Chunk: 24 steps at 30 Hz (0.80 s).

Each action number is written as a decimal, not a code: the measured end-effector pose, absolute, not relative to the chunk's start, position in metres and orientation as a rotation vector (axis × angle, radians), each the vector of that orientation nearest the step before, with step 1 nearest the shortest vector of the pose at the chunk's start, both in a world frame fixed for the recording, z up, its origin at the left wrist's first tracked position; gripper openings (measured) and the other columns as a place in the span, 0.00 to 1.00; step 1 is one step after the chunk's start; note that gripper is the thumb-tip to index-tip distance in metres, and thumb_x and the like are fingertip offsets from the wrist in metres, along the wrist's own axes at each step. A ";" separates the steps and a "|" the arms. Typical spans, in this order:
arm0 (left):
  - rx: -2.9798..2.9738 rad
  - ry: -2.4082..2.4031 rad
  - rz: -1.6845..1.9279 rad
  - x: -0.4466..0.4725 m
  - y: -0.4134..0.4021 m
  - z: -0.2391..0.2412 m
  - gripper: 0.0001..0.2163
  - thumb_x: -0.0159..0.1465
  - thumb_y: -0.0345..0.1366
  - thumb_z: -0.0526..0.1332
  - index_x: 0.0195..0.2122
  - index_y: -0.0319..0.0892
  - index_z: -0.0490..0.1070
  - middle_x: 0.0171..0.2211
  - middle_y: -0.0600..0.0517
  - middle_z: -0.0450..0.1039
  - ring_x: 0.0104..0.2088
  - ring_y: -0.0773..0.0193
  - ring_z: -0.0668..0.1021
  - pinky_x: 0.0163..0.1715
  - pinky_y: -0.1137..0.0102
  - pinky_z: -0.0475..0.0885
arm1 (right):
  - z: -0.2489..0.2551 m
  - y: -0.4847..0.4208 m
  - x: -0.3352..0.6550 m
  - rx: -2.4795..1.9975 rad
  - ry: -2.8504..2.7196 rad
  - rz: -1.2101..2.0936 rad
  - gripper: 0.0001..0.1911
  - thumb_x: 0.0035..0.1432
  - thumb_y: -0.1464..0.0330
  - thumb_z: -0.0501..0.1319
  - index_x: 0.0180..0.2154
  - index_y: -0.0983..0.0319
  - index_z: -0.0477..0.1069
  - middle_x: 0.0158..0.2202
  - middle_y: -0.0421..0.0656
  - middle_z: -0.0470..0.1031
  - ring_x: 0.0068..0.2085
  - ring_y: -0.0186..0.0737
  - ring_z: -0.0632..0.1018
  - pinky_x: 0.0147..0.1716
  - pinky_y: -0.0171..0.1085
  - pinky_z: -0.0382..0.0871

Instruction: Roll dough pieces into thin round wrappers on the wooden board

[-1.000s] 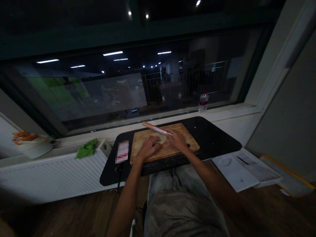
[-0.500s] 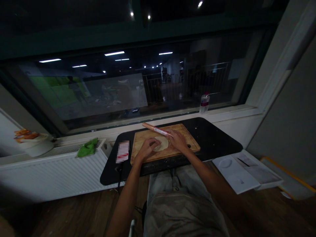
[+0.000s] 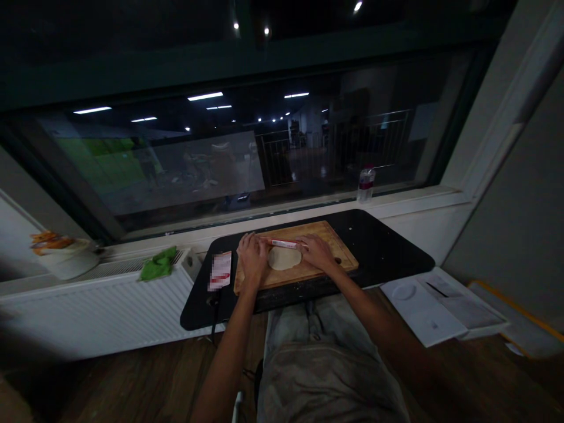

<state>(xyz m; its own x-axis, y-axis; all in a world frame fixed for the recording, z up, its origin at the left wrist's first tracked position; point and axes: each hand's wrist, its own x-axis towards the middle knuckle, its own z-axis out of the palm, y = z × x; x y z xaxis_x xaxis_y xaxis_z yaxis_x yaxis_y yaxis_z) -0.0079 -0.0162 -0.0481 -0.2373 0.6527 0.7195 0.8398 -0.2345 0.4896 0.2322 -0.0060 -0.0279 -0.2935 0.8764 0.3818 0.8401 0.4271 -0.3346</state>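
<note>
A wooden rolling pin [image 3: 283,243] with a red and white label lies crosswise at the far edge of a flat, pale round of dough [image 3: 282,258]. Closed round its left end is my left hand [image 3: 253,254]. My right hand [image 3: 316,251] grips the other end, fingers bent over it. The dough rests on a wooden cutting board [image 3: 268,283], and both hands are above that board. My palms and hands hide the ends of the pin.
Under the board is a black table [image 3: 388,252]. A pixelated packet [image 3: 220,270] lies left of the board. A green cloth [image 3: 158,263] and a white pot [image 3: 66,258] sit by the radiator [image 3: 123,311]. On the sill stands a bottle [image 3: 365,184]; an open white box [image 3: 423,311] is at right.
My left hand has left the dough and taken hold of the rolling pin's left end. The pin has swung from a slant to nearly level, closer over the dough's far edge.
</note>
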 end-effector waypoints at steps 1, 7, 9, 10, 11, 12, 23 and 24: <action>-1.795 -1.836 -1.443 -0.008 -0.014 -0.050 0.19 0.76 0.41 0.52 0.55 0.42 0.81 0.64 0.39 0.77 0.69 0.44 0.72 0.71 0.46 0.66 | -0.028 -0.006 0.232 -1.452 -2.172 0.096 0.17 0.77 0.64 0.58 0.59 0.56 0.81 0.57 0.46 0.83 0.59 0.47 0.78 0.56 0.38 0.68; -1.951 -1.938 -1.256 -0.006 -0.009 -0.060 0.22 0.78 0.42 0.50 0.64 0.44 0.77 0.70 0.40 0.72 0.74 0.46 0.67 0.76 0.44 0.60 | -0.027 -0.004 0.232 -1.511 -2.187 0.067 0.17 0.79 0.65 0.54 0.55 0.58 0.82 0.55 0.47 0.84 0.57 0.47 0.78 0.54 0.37 0.66; -1.985 -1.982 -1.185 -0.004 -0.011 -0.061 0.23 0.79 0.44 0.50 0.69 0.47 0.73 0.72 0.41 0.69 0.76 0.45 0.64 0.75 0.42 0.59 | -0.027 -0.005 0.231 -1.524 -2.198 0.038 0.19 0.80 0.65 0.53 0.54 0.58 0.82 0.53 0.48 0.84 0.57 0.47 0.77 0.55 0.38 0.66; -1.981 -2.012 -1.148 -0.003 -0.012 -0.060 0.24 0.79 0.45 0.50 0.71 0.48 0.72 0.74 0.41 0.66 0.77 0.43 0.62 0.75 0.40 0.59 | -0.027 -0.005 0.231 -1.521 -2.204 0.027 0.19 0.80 0.65 0.52 0.53 0.57 0.82 0.53 0.48 0.84 0.57 0.48 0.77 0.55 0.39 0.67; -1.975 -2.039 -1.109 -0.001 -0.013 -0.060 0.24 0.79 0.46 0.50 0.72 0.49 0.70 0.76 0.40 0.63 0.78 0.41 0.60 0.74 0.38 0.58 | -0.027 -0.005 0.230 -1.517 -2.207 0.019 0.19 0.80 0.66 0.52 0.53 0.57 0.83 0.53 0.48 0.84 0.56 0.48 0.77 0.55 0.39 0.67; -1.973 -2.059 -1.072 0.000 -0.014 -0.059 0.25 0.79 0.48 0.50 0.73 0.50 0.70 0.77 0.39 0.60 0.79 0.39 0.57 0.74 0.36 0.57 | -0.027 -0.006 0.230 -1.510 -2.205 0.013 0.20 0.80 0.66 0.51 0.53 0.57 0.83 0.53 0.48 0.84 0.56 0.48 0.77 0.55 0.39 0.67; -1.969 -2.130 -0.935 0.005 -0.020 -0.049 0.23 0.80 0.45 0.48 0.61 0.42 0.79 0.79 0.34 0.56 0.80 0.36 0.54 0.72 0.32 0.57 | -0.031 -0.002 0.229 -1.467 -2.162 0.009 0.18 0.76 0.71 0.52 0.55 0.58 0.81 0.56 0.48 0.83 0.60 0.48 0.77 0.61 0.43 0.66; -1.978 -2.124 -0.917 0.004 -0.021 -0.048 0.23 0.80 0.44 0.48 0.60 0.41 0.79 0.77 0.34 0.58 0.80 0.36 0.55 0.72 0.31 0.57 | -0.031 -0.002 0.229 -1.477 -2.166 0.015 0.18 0.77 0.71 0.52 0.54 0.59 0.80 0.55 0.49 0.83 0.59 0.48 0.78 0.60 0.43 0.66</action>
<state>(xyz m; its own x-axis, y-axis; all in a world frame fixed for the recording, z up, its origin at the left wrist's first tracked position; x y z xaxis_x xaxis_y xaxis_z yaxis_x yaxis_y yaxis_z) 0.0044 -0.0208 -0.0481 -0.1528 0.8753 0.4588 0.9342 -0.0235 0.3559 0.2291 -0.0022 -0.0310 -0.2747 0.8722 0.4047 0.8666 0.4070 -0.2888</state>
